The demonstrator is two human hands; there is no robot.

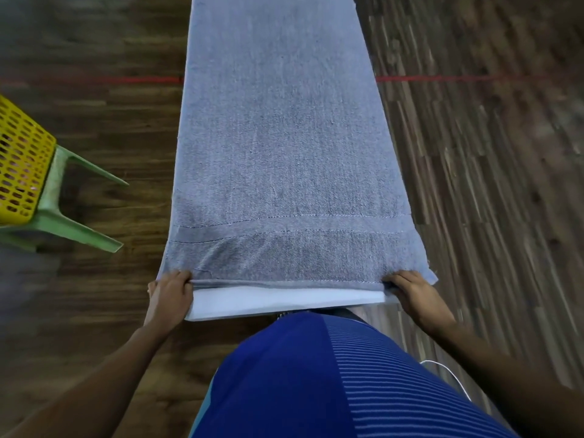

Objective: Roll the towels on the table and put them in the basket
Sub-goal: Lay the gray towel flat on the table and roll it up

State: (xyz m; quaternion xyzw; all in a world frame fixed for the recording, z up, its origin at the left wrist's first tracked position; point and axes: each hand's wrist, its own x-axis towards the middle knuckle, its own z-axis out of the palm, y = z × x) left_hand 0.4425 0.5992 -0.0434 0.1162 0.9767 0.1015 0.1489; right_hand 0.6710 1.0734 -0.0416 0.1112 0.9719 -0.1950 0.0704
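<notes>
Pinching the near hem, the left hand (pixel 170 295) and right hand (pixel 417 295) each clamp a corner of the towel (pixel 284 153), lying flat beyond them on the table (pixel 278 304); rolling seems barely begun, the basket (pixel 22 159) well outside the left hand.

Both arms are reaching forward; left hand (pixel 170 297) and right hand (pixel 417 295) are gripping the towel (pixel 284 153) at its near corners.
</notes>
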